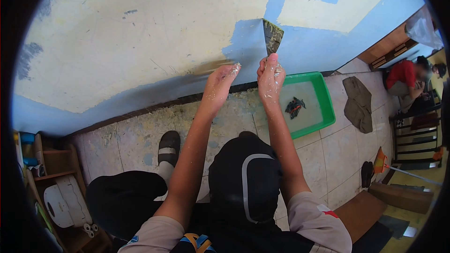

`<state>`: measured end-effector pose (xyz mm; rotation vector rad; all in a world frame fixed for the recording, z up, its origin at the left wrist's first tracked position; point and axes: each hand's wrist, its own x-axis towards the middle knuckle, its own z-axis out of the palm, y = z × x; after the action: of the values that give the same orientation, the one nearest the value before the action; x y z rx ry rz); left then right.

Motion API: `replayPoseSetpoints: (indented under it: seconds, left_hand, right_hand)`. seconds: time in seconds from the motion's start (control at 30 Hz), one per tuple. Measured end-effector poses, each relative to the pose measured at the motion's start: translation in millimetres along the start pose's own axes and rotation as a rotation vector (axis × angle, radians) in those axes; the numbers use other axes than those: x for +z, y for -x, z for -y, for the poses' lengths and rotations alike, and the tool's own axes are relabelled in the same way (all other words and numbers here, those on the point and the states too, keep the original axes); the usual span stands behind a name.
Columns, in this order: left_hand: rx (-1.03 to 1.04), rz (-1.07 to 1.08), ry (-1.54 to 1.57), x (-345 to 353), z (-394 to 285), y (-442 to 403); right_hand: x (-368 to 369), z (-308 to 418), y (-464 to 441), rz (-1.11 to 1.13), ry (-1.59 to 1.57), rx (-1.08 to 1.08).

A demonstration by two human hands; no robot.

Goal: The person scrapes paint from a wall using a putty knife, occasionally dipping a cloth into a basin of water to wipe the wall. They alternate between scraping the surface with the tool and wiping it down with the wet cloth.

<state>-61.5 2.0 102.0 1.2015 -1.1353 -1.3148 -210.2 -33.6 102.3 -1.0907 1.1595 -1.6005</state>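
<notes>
My right hand is wrapped round the handle of a paint scraper. The scraper's wide blade points up, its edge crusted with pale residue, in front of the blue part of the wall. My left hand is raised beside it, apart from the scraper, with its fingers curled together. Whether anything is inside those fingers is hidden. Light flakes cling to both hands and forearms. The wall shows a large cream patch with ragged borders against light blue paint.
A green basin with dark and orange scraps stands on the tiled floor, right of my right arm. Beyond lie a brown cloth and an orange dustpan. A wooden shelf is at left; a person in red crouches far right.
</notes>
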Motion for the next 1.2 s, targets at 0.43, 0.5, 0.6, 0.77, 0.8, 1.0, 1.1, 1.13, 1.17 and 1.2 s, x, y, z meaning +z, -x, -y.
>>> replayPoseSetpoints:
  seconds: [0.43, 0.5, 0.6, 0.77, 0.8, 1.0, 1.1, 1.13, 1.17, 1.2]
  left_hand:
    - [-0.006, 0.005, -0.013, -1, 13, 4]
    - [-0.005, 0.004, -0.012, -2, 14, 6]
    - [-0.009, -0.005, -0.014, -4, 15, 8]
    - [-0.011, -0.011, -0.015, -6, 15, 11]
    - [-0.007, -0.008, -0.008, -7, 16, 11]
    - [-0.036, -0.005, -0.014, -4, 16, 13]
    - [-0.065, -0.015, -0.015, -2, 21, 13]
    - [-0.08, -0.016, -0.014, -2, 23, 12]
    - [-0.081, -0.018, -0.013, -2, 27, 12]
    - [-0.085, -0.021, -0.013, -1, 29, 12]
  right_hand:
    - [4, -2, 0, -0.148, 0.402, -0.233]
    - [6, 3, 3, -0.16, 0.492, -0.278]
    - [9, 4, 3, -0.149, 0.547, -0.276]
    - [10, -7, 9, -0.161, 0.538, -0.263]
    - [9, -10, 10, -0.16, 0.539, -0.262]
    - [4, -32, 19, -0.173, 0.621, -0.278]
    - [1, -46, 25, -0.153, 0.666, -0.24]
    - [2, -49, 26, -0.16, 0.662, -0.244]
    - [1, -52, 27, -0.167, 0.659, -0.246]
    - [0, -55, 28, -0.165, 0.66, -0.243]
